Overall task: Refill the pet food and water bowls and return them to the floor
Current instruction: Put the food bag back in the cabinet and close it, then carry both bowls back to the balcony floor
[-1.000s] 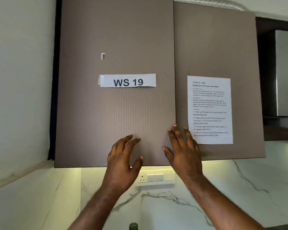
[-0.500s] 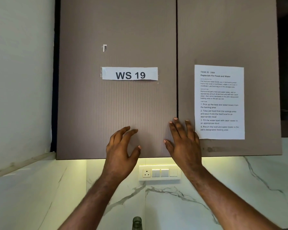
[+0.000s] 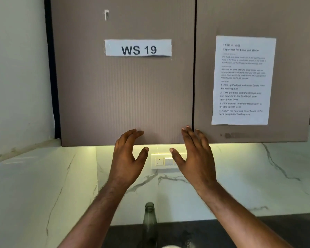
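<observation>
Both hands are raised in front of a brown wall cabinet whose two doors are closed. My left hand is spread with relaxed fingers just below the left door's bottom edge and holds nothing. My right hand is also spread, its fingertips over the seam between the doors, and it is empty too. A pale rounded rim peeks in at the bottom edge; I cannot tell what it is. No pet food is in view.
A label reading "WS 19" is taped on the left door and a printed task sheet on the right door. A socket and switch plate sits on the marble backsplash. A dark glass bottle stands on the dark counter.
The view has tilted down, so the cabinet sits higher and the bottle and counter have come into view. Both hands have drawn back from the doors and dropped slightly.
</observation>
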Demonstrator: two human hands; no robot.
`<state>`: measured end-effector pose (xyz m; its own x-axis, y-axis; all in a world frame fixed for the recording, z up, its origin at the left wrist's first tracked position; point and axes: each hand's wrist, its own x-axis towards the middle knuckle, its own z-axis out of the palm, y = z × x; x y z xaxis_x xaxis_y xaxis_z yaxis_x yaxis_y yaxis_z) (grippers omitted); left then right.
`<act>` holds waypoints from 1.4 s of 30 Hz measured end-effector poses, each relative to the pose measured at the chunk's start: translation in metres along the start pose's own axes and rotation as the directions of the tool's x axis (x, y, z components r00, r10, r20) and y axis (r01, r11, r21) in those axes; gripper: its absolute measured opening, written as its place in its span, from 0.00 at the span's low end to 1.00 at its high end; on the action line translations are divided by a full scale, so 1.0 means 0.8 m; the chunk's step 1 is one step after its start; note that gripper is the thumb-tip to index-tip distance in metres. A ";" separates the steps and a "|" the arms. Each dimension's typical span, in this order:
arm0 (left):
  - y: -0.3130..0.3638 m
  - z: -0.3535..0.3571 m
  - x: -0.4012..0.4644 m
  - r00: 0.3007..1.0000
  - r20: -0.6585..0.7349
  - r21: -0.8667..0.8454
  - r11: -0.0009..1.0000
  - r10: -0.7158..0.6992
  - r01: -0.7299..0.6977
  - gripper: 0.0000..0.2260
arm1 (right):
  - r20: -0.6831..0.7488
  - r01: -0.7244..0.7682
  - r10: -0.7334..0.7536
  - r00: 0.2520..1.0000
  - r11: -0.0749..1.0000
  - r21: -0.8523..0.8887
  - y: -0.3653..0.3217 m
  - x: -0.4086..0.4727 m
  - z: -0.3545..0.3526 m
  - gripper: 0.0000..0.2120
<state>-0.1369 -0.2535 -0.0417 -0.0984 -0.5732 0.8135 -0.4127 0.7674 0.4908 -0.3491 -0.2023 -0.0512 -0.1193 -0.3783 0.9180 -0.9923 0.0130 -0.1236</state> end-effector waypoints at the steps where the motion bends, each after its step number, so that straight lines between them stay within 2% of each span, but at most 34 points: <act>1: -0.005 0.006 -0.014 1.000 0.003 -0.007 0.999 -0.031 0.031 0.22 | 0.021 -0.016 0.015 1.000 1.000 0.023 -0.002 -0.016 0.002 0.34; 6: -0.046 0.033 -0.107 0.978 0.067 -0.024 0.980 -0.197 0.199 0.21 | 0.176 -0.110 0.087 0.981 0.986 0.126 -0.001 -0.111 0.020 0.36; 10: -0.098 0.048 -0.186 0.923 0.125 -0.008 0.930 -0.363 0.367 0.19 | 0.393 -0.248 0.181 0.902 0.960 0.127 0.013 -0.193 0.044 0.34; 13: -0.144 0.059 -0.242 0.845 0.195 0.060 0.866 -0.497 0.496 0.19 | 0.558 -0.366 0.272 0.784 0.929 0.062 0.027 -0.253 0.067 0.35; 17: -0.199 0.071 -0.301 0.695 0.274 0.198 0.746 -0.665 0.635 0.21 | 0.706 -0.456 0.389 0.592 0.884 -0.104 0.041 -0.325 0.098 0.37; 19: -0.224 0.075 -0.323 0.621 0.291 0.253 0.685 -0.728 0.683 0.22 | 0.743 -0.475 0.433 0.511 0.862 -0.176 0.047 -0.354 0.115 0.37; 24: -0.276 0.084 -0.356 0.509 0.304 0.380 0.593 -0.805 0.710 0.25 | 0.764 -0.523 0.535 0.361 0.795 -0.309 0.061 -0.397 0.152 0.31; 28: -0.314 0.092 -0.371 0.431 0.271 0.415 0.509 -0.861 0.754 0.27 | 0.745 -0.706 0.630 0.220 0.629 -0.325 0.071 -0.414 0.182 0.24; 32: -0.339 0.093 -0.380 0.287 0.282 0.246 0.358 -0.916 0.901 0.19 | 0.709 -0.846 0.699 0.092 0.431 -0.315 0.082 -0.426 0.200 0.13; 36: -0.357 0.087 -0.380 0.159 0.322 0.132 0.211 -0.933 0.969 0.16 | 0.724 -0.959 0.681 -0.111 0.117 -0.257 0.089 -0.437 0.205 0.13; 38: -0.363 0.084 -0.379 0.115 0.358 0.110 0.164 -0.927 0.980 0.15 | 0.737 -0.973 0.661 -0.142 0.043 -0.226 0.083 -0.437 0.205 0.14; 42: -0.370 0.081 -0.376 0.077 0.410 0.106 0.132 -0.909 0.986 0.16 | 0.757 -0.984 0.636 -0.154 -0.031 -0.174 0.076 -0.439 0.207 0.16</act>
<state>-0.0439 -0.3269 -0.4521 -0.0043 -0.8595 -0.5110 -0.2471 -0.4943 0.8334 -0.3617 -0.2221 -0.4437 -0.5860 -0.6337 -0.5050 0.1423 0.5331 -0.8340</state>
